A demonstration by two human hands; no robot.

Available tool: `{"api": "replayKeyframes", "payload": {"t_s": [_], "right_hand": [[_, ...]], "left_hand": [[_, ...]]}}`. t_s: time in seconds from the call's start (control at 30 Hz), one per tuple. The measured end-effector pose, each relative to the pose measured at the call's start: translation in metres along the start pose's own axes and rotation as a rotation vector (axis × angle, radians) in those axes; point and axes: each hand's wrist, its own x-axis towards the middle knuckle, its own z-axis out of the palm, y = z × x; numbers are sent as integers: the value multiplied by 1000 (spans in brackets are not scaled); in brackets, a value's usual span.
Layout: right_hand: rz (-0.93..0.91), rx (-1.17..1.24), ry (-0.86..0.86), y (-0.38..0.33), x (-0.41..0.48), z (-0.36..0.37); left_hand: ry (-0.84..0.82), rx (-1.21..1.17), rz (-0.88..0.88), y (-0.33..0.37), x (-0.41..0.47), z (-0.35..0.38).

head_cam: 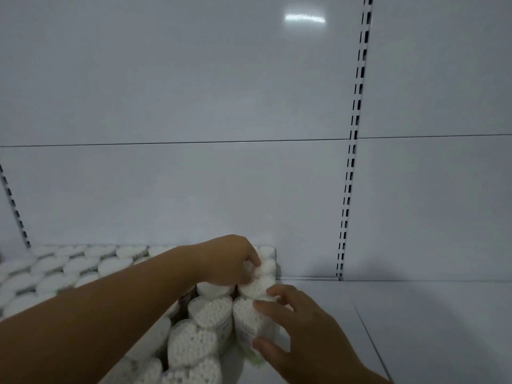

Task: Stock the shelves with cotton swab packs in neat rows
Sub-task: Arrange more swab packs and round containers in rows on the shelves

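Several heart-shaped clear packs of white cotton swabs (66, 270) stand in rows on the white shelf (415, 314), filling its left half. My left hand (230, 261) reaches over the rows and grips a pack (259, 286) near the back of the rightmost column, fingers curled over its top. My right hand (299, 325) holds the side of the pack in front of it (246, 314), fingertips on its top and thumb low on its wall. More packs (194, 347) stand in the column just to the left.
A white back panel (194, 106) rises behind the shelf, with slotted uprights (352, 162) at the right and at the far left (13, 206). The right half of the shelf is bare white surface.
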Motion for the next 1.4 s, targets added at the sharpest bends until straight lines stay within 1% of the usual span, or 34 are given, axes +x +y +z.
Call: {"api": "replayKeyframes", "payload": {"t_s": [0.07,0.13,0.23,0.33,0.43,0.5,0.53,0.6,0.67,0.73,0.83,1.0,1.13,1.2,1.23,1.3,1.33,1.4], "right_hand": [[-14,-34,-18,0,-1,0],[-23,-15,-17,1,-4,-3],[80,51,-22,5,-5,-11],[225,267,-14,15,5,-18],[453,561,-23,26,22,-13],[535,696,-42,31,30,-5],[548,743,-50,32,34,-1],[563,835,-51,32,45,6],[539,1001,-2,27,57,14],[499,1145,23,21,65,24],[511,1226,30,19,66,43],[550,1287,74,29,69,61],[614,1373,9,35,66,54],[645,1349,-9,33,65,42],[668,1296,21,33,65,36],[669,1099,178,33,64,21],[621,984,250,30,63,10],[484,786,308,19,59,-13]], "left_hand": [[1,10,7,-1,-2,1],[-2,30,3,-1,-3,1],[48,-3,-44,-6,-6,-6],[97,-65,-107,-21,-10,-16],[32,-78,-190,-36,-16,-15],[-27,-128,-211,-42,-22,-7],[-60,-120,-223,-42,-25,-1],[-149,0,-261,-36,-31,13],[-199,101,-278,-28,-35,27],[-205,74,-298,-22,-36,36],[-154,-4,-330,-18,-40,40],[-112,-71,-357,-17,-42,39],[38,-175,-383,-14,-55,32],[24,-186,-364,-14,-70,25],[2,-183,-347,-15,-78,21],[-18,-200,-331,-18,-99,10],[-25,-203,-323,-21,-109,6],[-44,-151,-286,-29,-128,-2]]}}
